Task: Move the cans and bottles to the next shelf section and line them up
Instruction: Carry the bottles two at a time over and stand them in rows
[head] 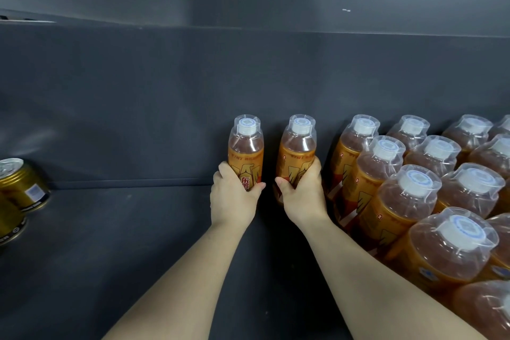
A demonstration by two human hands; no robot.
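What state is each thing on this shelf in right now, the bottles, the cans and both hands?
left bottle, upright, capped, held
right bottle, upright, capped, held
left hand, grips the left bottle round its label
right hand, grips the right bottle round its label
bottle block, upright, capped, packed in rows at right
gold cans, standing at far left, untouched

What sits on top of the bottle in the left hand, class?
A clear dome cover over a white cap tops the bottle. The left hand hides its lower label and base.
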